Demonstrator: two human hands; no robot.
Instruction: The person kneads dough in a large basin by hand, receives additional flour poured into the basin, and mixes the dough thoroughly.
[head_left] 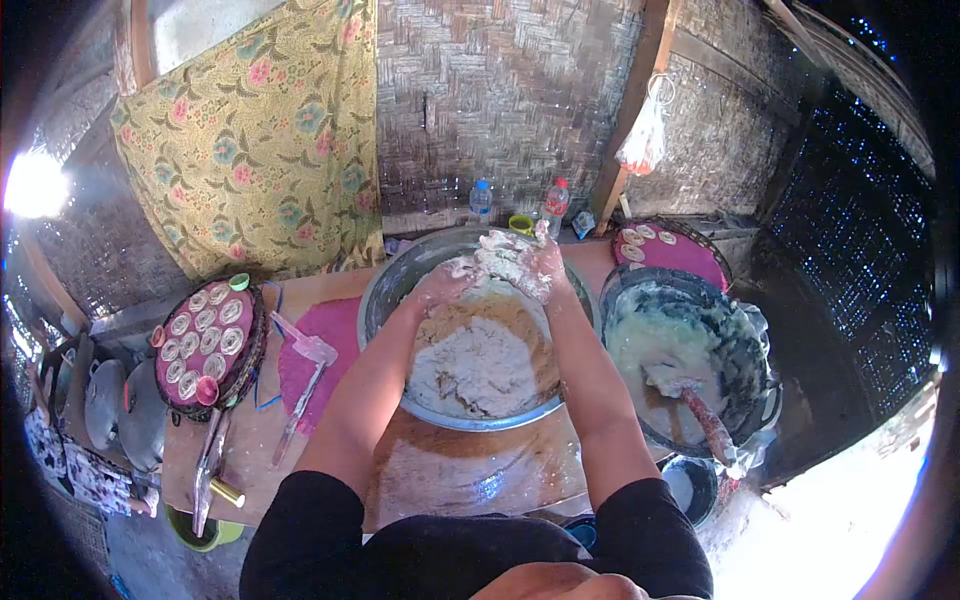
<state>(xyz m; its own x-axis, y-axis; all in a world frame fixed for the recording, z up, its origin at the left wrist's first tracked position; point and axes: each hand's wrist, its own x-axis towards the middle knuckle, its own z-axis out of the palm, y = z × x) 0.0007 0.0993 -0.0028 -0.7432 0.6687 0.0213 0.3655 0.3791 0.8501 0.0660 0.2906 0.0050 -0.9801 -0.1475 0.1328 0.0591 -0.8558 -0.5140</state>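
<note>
We see a yellow floral cloth [255, 150] hanging at upper left, beside a woven wall [500, 110]. Near the wall's foot, we find a blue-capped bottle [481, 206] and a red-capped bottle [555, 208]. To their right, a white plastic bundle [642, 145] hangs by a wooden post [642, 75]. At far left, we notice dark, round pots [142, 420].

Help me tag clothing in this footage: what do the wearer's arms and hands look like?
Short black sleeves leave both forearms bare. The left hand and right hand are ungloved and smeared with whitish, dough-like residue. I see no watch or bracelet.
</note>
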